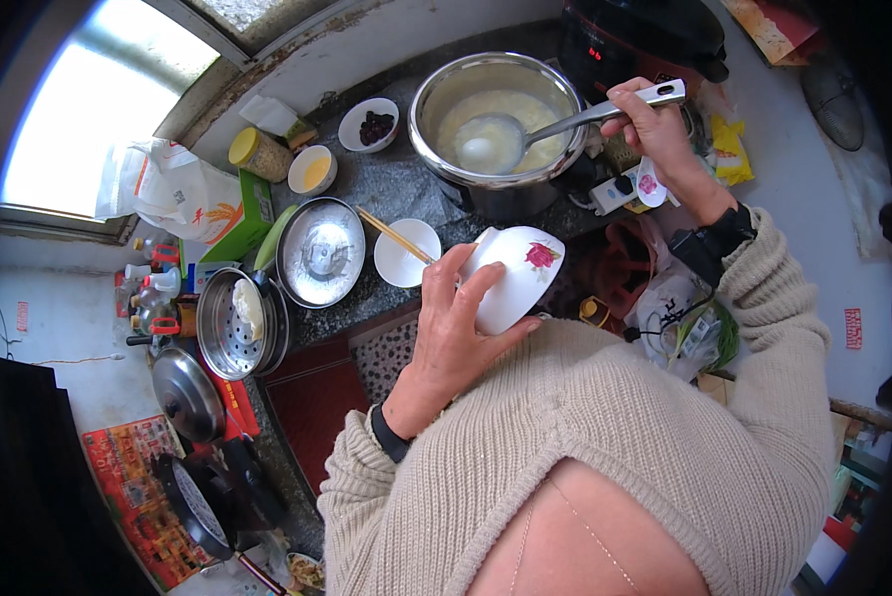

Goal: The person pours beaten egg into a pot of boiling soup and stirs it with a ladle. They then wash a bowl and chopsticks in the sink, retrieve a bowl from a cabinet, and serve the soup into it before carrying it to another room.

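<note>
My right hand (pixel 651 123) grips the handle of a metal ladle (pixel 598 113). The ladle's bowl lies in the pale liquid inside a shiny round cooking pot (pixel 423 153), and a white rounded thing, perhaps an egg, shows in it. My left hand (pixel 457 335) holds a white bowl with a red rose (pixel 509 287), tilted on its side, below and in front of the pot; its inside is hidden. Left of that bowl, on the dark counter, stands a white bowl (pixel 408 261) with wooden chopsticks (pixel 393 233) near its rim.
Behind stand a bowl of dark fruit (pixel 367 108), a bowl with yellow liquid (pixel 314 173) and a yellow-lidded jar (pixel 248 149). At left are a metal pan or lid (pixel 320 253) and a steamer basket (pixel 229 335). A power strip (pixel 611 195) lies right of the pot, near a dark cooker (pixel 625 45).
</note>
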`<state>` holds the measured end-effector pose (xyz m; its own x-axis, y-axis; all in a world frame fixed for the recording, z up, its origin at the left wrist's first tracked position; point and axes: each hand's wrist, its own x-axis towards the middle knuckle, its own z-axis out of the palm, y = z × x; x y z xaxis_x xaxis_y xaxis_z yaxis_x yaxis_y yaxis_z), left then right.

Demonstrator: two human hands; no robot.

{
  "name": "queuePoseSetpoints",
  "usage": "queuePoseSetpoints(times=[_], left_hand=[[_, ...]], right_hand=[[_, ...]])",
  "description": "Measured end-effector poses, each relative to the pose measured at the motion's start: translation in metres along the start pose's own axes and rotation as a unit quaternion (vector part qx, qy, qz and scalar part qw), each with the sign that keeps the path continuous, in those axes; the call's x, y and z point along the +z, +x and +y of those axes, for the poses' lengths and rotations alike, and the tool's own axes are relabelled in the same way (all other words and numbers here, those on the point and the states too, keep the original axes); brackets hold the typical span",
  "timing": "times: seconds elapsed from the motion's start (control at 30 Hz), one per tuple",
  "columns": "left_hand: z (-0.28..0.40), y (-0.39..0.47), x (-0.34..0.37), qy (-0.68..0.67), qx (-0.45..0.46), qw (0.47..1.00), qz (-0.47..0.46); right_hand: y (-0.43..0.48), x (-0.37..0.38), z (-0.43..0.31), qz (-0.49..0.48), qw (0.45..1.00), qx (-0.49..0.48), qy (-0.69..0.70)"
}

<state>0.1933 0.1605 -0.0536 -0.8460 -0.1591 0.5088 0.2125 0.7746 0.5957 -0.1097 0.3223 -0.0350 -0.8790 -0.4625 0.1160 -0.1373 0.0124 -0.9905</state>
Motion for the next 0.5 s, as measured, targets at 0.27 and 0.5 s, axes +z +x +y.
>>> queuePoseSetpoints(times=[0.27, 0.5], left_hand=[[-0.001, 0.003, 0.002, -0.001, 0.029, 1.000, -0.009], [-0.007, 0.000, 0.002, -0.016, 0.006, 1.000, -0.004]], right_hand=[[0.001, -0.015, 0.004, 0.041, 0.973, 0.208, 0.088], [-0.014, -0.004, 0.011, 0.025, 0.994, 0.090, 0.059]])
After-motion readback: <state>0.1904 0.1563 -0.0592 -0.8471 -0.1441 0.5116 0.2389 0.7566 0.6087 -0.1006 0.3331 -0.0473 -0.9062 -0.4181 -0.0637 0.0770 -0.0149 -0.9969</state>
